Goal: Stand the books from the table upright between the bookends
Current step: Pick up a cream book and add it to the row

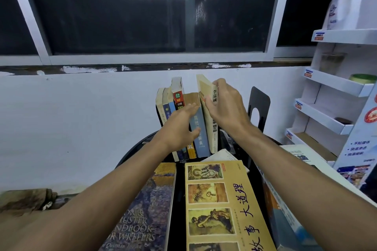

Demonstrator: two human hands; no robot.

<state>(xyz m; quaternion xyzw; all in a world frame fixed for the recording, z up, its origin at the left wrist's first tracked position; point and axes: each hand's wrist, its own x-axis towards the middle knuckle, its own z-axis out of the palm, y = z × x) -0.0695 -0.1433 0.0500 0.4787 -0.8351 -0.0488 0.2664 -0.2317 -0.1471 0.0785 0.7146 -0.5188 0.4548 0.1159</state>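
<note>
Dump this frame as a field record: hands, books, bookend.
left hand: fingers straight, pressing on the blue book
right hand: grips the cream book near its top
cream book: right end of the upright row, beside the blue book
black bookend: right of the row, apart from the cream book
lying flat: yellow book and writers' handbook, in front of the row
task state: unfinished

right hand (222,108) grips a cream book (204,87), upright at the right end of the row (169,104). left hand (179,126) presses flat against the blue book (201,140) beside it. a black bookend (260,100) stands apart on the right. a yellow book (224,206) lies flat nearer.
</note>
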